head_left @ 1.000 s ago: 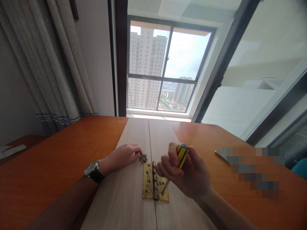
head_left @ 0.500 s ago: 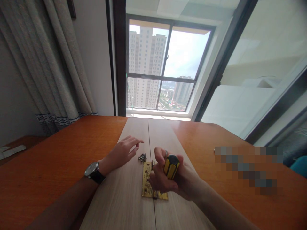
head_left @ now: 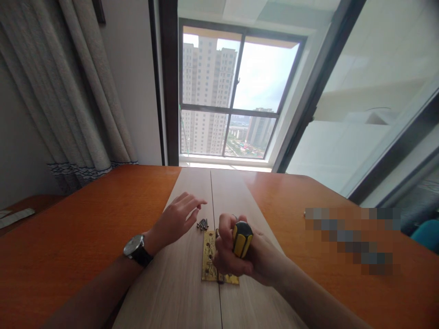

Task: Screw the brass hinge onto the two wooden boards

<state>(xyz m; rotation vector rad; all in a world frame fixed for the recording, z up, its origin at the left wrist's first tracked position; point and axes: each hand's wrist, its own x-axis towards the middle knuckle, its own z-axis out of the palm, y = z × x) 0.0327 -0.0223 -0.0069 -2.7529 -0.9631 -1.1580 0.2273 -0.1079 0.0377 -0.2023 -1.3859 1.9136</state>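
A screwdriver (head_left: 243, 240) with a black and yellow handle is wrapped in the fingers of my right hand (head_left: 236, 256); its shaft and tip are hidden below the hand. Beneath it lies a worn brass hinge (head_left: 208, 265), laid across the seam between two pale wooden boards (head_left: 178, 288). The hand covers much of the hinge's right leaf, while holes show in the left leaf. Just beyond the hinge is a small pile of several screws (head_left: 202, 224). My left hand (head_left: 181, 217), wearing a watch at the wrist, rests over the left board beside the screws, fingers loosely extended and holding nothing.
The boards lie on an orange-brown wooden table (head_left: 103, 210). A pixelated patch (head_left: 353, 237) hides something on the table's right side. Behind the far edge are a window (head_left: 240, 91) and a grey curtain (head_left: 78, 91) at left.
The view has shifted very slightly. My right hand stays over the hinge with the screwdriver, and my left hand keeps nearly the same place by the screws.
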